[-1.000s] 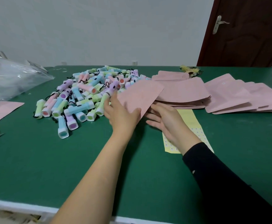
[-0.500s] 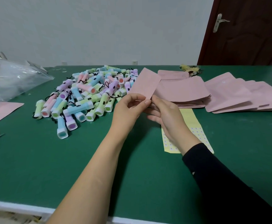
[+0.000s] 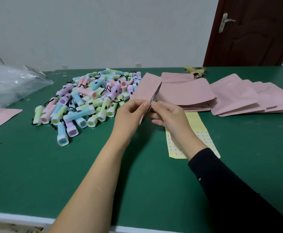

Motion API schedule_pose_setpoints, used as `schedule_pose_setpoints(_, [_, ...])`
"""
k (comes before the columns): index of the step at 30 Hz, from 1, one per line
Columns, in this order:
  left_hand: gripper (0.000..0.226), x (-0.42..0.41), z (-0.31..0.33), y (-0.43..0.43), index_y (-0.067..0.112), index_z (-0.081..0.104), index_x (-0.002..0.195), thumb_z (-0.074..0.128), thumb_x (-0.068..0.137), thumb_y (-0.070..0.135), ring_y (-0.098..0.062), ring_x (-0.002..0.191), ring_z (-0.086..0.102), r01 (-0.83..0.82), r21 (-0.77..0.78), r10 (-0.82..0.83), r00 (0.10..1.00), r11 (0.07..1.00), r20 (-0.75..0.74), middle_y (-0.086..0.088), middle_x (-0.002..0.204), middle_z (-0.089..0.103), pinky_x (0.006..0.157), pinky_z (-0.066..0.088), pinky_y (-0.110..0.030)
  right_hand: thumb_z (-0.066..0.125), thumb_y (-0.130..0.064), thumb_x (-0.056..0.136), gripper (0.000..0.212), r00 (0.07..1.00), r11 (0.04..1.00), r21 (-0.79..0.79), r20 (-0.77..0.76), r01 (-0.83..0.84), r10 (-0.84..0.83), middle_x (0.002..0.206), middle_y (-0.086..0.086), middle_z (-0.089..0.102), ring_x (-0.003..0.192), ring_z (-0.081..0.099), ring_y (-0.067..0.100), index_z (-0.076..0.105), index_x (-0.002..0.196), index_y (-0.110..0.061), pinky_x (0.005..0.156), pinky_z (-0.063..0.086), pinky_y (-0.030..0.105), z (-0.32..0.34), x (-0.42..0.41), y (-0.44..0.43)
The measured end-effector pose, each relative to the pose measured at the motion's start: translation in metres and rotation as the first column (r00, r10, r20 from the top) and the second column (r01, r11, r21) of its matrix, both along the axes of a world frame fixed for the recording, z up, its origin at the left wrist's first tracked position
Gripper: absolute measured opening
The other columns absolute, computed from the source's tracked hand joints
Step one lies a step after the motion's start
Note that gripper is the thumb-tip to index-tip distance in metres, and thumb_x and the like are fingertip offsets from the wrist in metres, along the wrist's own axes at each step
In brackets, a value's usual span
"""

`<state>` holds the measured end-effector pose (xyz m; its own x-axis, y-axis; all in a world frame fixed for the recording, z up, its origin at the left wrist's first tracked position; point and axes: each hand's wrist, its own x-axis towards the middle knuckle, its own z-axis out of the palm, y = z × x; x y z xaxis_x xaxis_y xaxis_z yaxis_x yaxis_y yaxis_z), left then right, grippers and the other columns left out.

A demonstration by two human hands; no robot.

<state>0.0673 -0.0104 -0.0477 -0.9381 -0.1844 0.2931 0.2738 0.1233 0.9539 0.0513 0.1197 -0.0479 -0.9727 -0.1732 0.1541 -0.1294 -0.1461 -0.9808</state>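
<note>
- Just right of the torch pile (image 3: 90,98), I see the pink pouch (image 3: 145,89) held up off the worktop (image 3: 36,174).
- Left hand (image 3: 129,115) fingers pinch its near edge.
- Right hand (image 3: 169,116) fingers pinch it too, opposite side.

Left hand (image 3: 129,116) and right hand (image 3: 171,119) meet, both pinching, forearms stretched forward

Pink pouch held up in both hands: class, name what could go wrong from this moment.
1. The left hand and right hand pinch the pink pouch only at its lower edge, so it might slip or crease.
2. The right wrist is over the yellow sticker sheet; a move could drag or wrinkle it.
3. The flashlight pile lies close to the left hand; a nudge could scatter it.
</note>
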Motion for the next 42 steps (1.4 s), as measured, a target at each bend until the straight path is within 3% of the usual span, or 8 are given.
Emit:
schedule_pose_setpoints(6, [0.012,0.000,-0.003,0.011,0.016,0.071,0.091,0.061,0.096,0.020,0.001,0.062,0.056,-0.114,-0.165,0.115,0.993,0.980,-0.005,0.010,0.073,0.067,0.063,0.043,-0.017,0.056,-0.014,0.094,0.017,0.975,0.955,0.225,-0.147,0.195,-0.165,0.064,-0.009,0.065,0.062,0.060,0.005,0.067,0.081,-0.014,0.059,0.050,0.022,-0.001,0.002,-0.004])
schedule_pose_setpoints(10, [0.009,0.005,-0.008,0.024,0.023,0.065,0.094,0.058,0.097,0.019,0.012,0.075,0.057,-0.196,-0.377,0.156,0.979,0.905,-0.134,0.015,0.088,0.066,0.064,0.040,-0.005,0.047,-0.009,0.096,0.025,0.886,0.818,0.410,-0.397,0.404,-0.239,0.054,-0.006,0.043,0.050,0.040,0.007,0.047,0.071,-0.012,0.046,0.027,0.021,-0.003,0.007,-0.005])
schedule_pose_setpoints(15, [0.016,0.008,-0.006,0.023,0.027,0.073,0.098,0.059,0.095,0.020,0.010,0.070,0.058,-0.235,-0.277,0.192,0.966,0.931,-0.175,0.022,0.079,0.067,0.062,0.038,-0.005,0.042,-0.011,0.101,0.040,0.736,0.589,0.568,-0.673,0.575,-0.070,0.100,0.016,0.071,0.086,0.063,0.037,0.050,0.140,-0.010,0.071,0.043,0.039,-0.001,0.012,-0.009])
schedule_pose_setpoints(20, [0.053,0.009,-0.004,0.025,0.031,0.043,0.046,0.055,0.095,0.015,-0.007,0.045,0.028,-0.250,-0.234,0.221,0.965,0.939,-0.144,0.013,0.042,0.037,0.043,0.021,-0.016,0.040,-0.011,0.101,0.046,0.719,0.532,0.607,-0.695,0.591,-0.004,0.104,0.016,0.070,0.089,0.063,0.037,0.039,0.148,-0.013,0.072,0.041,0.039,-0.003,0.013,-0.012])
schedule_pose_setpoints(31, [0.036,0.007,-0.002,0.016,0.024,0.047,0.057,0.055,0.091,0.014,-0.010,0.049,0.031,-0.206,-0.381,0.170,0.977,0.902,-0.127,0.009,0.047,0.041,0.047,0.023,-0.018,0.045,-0.007,0.095,0.045,0.866,0.738,0.525,-0.472,0.425,-0.163,0.105,0.009,0.071,0.094,0.063,0.030,0.053,0.138,-0.017,0.077,0.045,0.029,0.001,0.011,-0.006])
schedule_pose_setpoints(36, [0.013,0.009,-0.002,0.026,0.027,0.063,0.093,0.060,0.088,0.015,0.008,0.086,0.062,-0.172,-0.236,0.172,0.985,0.956,-0.021,0.018,0.090,0.068,0.074,0.045,-0.009,0.040,-0.009,0.099,0.057,0.925,0.701,0.651,-0.379,0.291,-0.032,0.109,0.010,0.064,0.098,0.062,0.031,0.028,0.152,-0.025,0.080,0.049,0.038,-0.003,0.016,-0.010])
schedule_pose_setpoints(39, [0.047,0.004,0.000,0.022,0.013,0.047,0.137,0.057,0.092,0.021,-0.012,0.095,0.066,-0.122,-0.143,0.132,0.990,0.982,0.057,0.010,0.105,0.068,0.079,0.049,-0.024,0.041,0.003,0.093,0.069,0.886,0.674,0.666,-0.461,0.320,0.035,0.147,0.003,0.048,0.119,0.055,0.030,0.022,0.154,-0.024,0.097,0.046,0.039,-0.004,0.025,-0.020])
schedule_pose_setpoints(42, [0.067,0.001,-0.001,0.013,0.020,0.023,0.155,0.052,0.096,0.009,0.004,0.093,0.063,-0.127,-0.160,0.132,0.991,0.979,0.015,0.020,0.108,0.065,0.081,0.048,-0.013,0.039,0.007,0.089,0.074,0.849,0.691,0.609,-0.528,0.390,-0.015,0.153,0.002,0.040,0.123,0.053,0.032,0.023,0.154,-0.024,0.099,0.045,0.041,-0.004,0.024,-0.024])
